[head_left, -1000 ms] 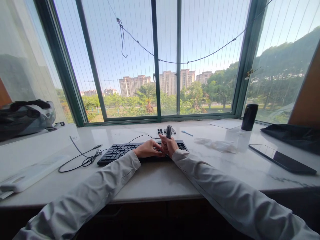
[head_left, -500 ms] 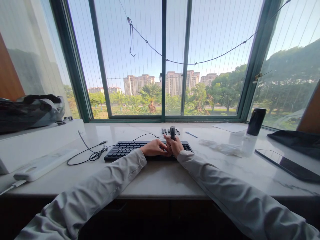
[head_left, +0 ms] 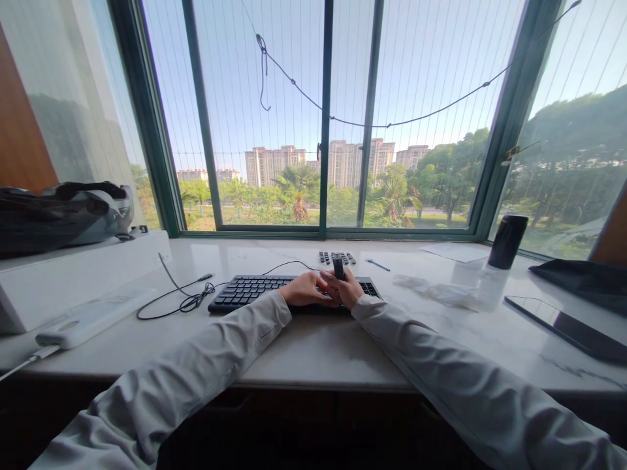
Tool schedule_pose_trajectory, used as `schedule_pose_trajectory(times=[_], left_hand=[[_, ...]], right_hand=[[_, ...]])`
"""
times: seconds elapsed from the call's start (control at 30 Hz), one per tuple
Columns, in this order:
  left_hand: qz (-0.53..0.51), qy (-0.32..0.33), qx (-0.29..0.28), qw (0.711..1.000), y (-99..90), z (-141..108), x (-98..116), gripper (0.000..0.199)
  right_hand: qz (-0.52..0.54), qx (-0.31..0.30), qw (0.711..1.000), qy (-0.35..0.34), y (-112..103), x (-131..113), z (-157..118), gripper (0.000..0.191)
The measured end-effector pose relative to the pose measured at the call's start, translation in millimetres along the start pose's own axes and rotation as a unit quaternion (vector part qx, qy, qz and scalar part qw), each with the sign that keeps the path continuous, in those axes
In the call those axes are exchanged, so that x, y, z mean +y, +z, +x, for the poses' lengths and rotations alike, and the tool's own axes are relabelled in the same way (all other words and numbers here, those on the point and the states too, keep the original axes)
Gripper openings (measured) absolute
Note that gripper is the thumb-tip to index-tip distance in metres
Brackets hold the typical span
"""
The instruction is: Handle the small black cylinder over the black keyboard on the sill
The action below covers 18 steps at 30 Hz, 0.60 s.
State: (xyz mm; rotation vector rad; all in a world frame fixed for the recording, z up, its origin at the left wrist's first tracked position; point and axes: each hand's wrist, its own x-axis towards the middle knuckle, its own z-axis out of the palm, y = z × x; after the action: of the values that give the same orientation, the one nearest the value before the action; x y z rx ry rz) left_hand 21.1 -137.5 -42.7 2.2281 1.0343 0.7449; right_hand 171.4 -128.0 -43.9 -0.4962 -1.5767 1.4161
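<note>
Both hands meet over the right half of the black keyboard, which lies flat on the pale marble sill w/ its cable running off left into a loose coil. Right hand is closed round a small dark stick-shaped tool, held upright, its top poking above the fingers; can't tell exactly what it is. Left hand is curled, fingertips touching the right hand at the tool's base, pinching something there too small to make out. Grey sleeves on both arms.

Behind the hands, near the window frame, a small cluster of loose dark keycaps and a thin blue pen. Right of the keyboard: crumpled clear plastic, a dark cylindrical cup, a sheet of paper, a black tablet lying flat, dark cloth at far right. Left side: white box w/ a helmet on top, a white flat device in front of it. No legible brand or writing anywhere; label on the white device is a blur.

Vs 0.5 s ago: hands in the same spot on the keyboard, tool sits a bit lower in the grip. The view has swung slightly left, so everything sits a little further right.
</note>
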Motion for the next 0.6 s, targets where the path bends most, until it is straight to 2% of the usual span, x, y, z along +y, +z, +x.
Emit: schedule_pose_trajectory(times=[0.1,0.2,0.3,0.37,0.43,0.5,0.57,0.6], left_hand=[[-0.018,0.023,0.014,0.999,0.9,0,-1,0.038],[-0.005,0.03,0.023,0.999,1.3,0,0,0.038],[0.043,0.017,0.043,0.998,1.1,-1,4,0.041],[0.082,0.008,0.066,0.994,0.3,-1,8,0.043],[0.123,0.006,0.108,0.987,-1.2,-2,10,0.041],[0.167,0.005,0.168,0.972,-3.0,-2,12,0.037],[0.209,0.004,0.227,0.951,-4.8,-3,11,0.031],[0.228,0.006,0.25,0.941,-5.6,-3,11,0.029]], right_hand=[[-0.135,-0.08,0.985,-0.069,1,-3,-5,0.04],[-0.167,-0.094,0.978,-0.08,1,-5,-7,0.042],[-0.147,-0.051,0.984,-0.086,-5,-9,-2,0.045],[-0.19,0.004,0.975,-0.119,-13,-13,2,0.047],[-0.317,0.048,0.933,-0.167,-24,-17,5,0.046],[-0.479,0.043,0.857,-0.183,-34,-19,7,0.034],[-0.599,0.028,0.786,-0.148,-40,-19,8,0.014],[-0.636,0.026,0.762,-0.121,-41,-18,8,0.013]])
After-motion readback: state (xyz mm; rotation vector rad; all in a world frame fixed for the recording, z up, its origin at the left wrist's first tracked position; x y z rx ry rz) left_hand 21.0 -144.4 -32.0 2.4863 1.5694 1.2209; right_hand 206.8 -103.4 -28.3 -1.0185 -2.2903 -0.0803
